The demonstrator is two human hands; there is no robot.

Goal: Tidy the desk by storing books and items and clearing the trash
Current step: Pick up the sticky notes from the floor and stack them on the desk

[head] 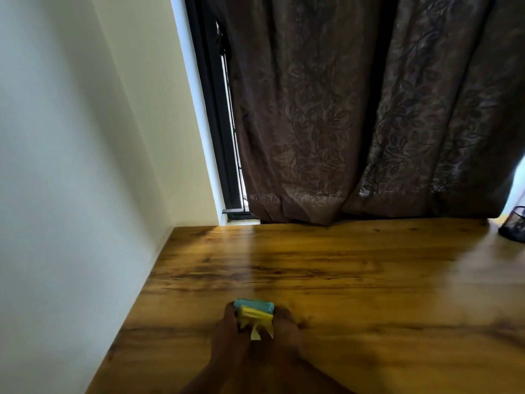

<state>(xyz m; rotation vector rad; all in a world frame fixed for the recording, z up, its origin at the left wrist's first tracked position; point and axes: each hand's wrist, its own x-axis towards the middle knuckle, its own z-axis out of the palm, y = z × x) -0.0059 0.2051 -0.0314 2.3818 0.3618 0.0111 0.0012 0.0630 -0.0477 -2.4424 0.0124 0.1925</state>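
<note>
Both hands (255, 336) apparently cup teal-and-yellow paper wads (254, 311) above the desk (369, 280).

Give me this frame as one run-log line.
left hand: holds paper wad | right hand: holds same wad | wad: teal and yellow, over desk | pen cup: far right edge

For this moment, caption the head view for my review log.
Both hands hold a teal-and-yellow paper wad over the wooden desk.
</note>
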